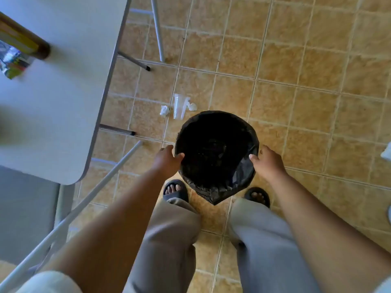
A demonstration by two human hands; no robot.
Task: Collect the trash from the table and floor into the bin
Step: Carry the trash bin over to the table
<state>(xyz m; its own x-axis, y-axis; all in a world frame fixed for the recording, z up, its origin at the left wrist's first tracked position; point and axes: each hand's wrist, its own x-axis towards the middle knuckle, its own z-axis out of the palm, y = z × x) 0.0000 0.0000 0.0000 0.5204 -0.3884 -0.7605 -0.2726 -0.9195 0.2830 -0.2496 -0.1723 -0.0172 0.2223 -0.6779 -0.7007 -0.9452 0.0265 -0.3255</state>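
A round bin (211, 118) lined with a black bag stands on the tiled floor just in front of my feet. My left hand (167, 158) grips its left rim, thumb over the edge. My right hand (267, 160) grips the right rim the same way. Just beyond the bin lie a clear plastic cup (178, 106) on its side and two crumpled white tissues (164, 111), the second tissue (192, 106) to the cup's right. On the white table (63, 102) at the left edge lies a shiny wrapper (13, 60).
The table's metal legs (157, 28) and crossbars (117, 129) reach down to the floor on the left. A brown cylindrical object (27, 37) lies on the table. A white thing (386, 153) shows at the right edge. Tiled floor stretches to the right.
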